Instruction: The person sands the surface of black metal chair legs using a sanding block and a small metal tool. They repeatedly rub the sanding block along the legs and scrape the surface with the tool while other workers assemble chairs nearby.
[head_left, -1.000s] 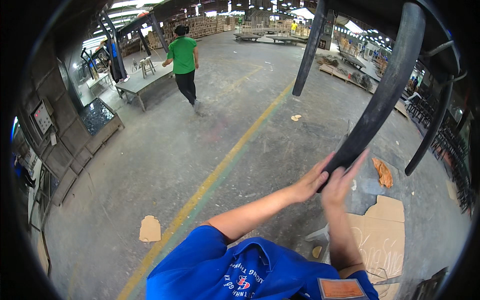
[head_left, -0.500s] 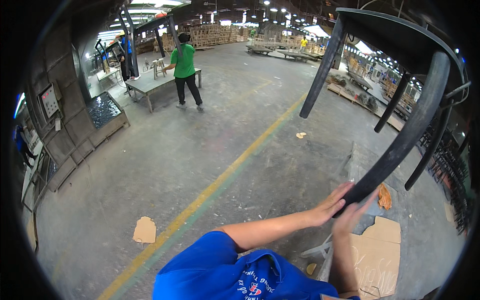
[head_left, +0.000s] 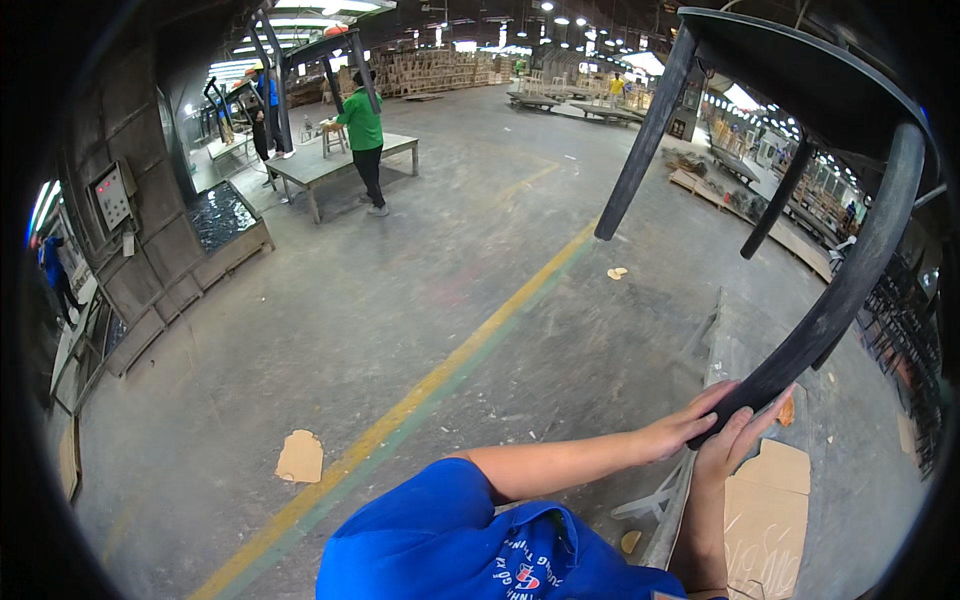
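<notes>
A black wooden piece of furniture, apparently a chair [head_left: 800, 75], rises at the right, with a rounded flat panel on top and several legs pointing down. One long curved chair leg [head_left: 820, 320] reaches toward me. My left hand [head_left: 690, 425] holds this leg near its lower end from the left, fingers stretched along it. On the other side my right hand [head_left: 738, 440] cups the same end, thumb across the front and fingers along the right side. Parts of both hands' fingers are hidden behind the leg. A straight leg [head_left: 648, 130] hangs farther left.
Cardboard [head_left: 768, 510] with handwriting lies by my right forearm, near an orange cloth [head_left: 787, 408]. A yellow floor line [head_left: 440, 378] runs diagonally. Beyond, a person in green [head_left: 363, 125] stands at a table [head_left: 300, 172]. A control box [head_left: 112, 195] is at the left.
My hands have moved slightly right along with the curved leg's end, and the right hand's blurred fingers now rest round it. The person in green has turned sideways.
</notes>
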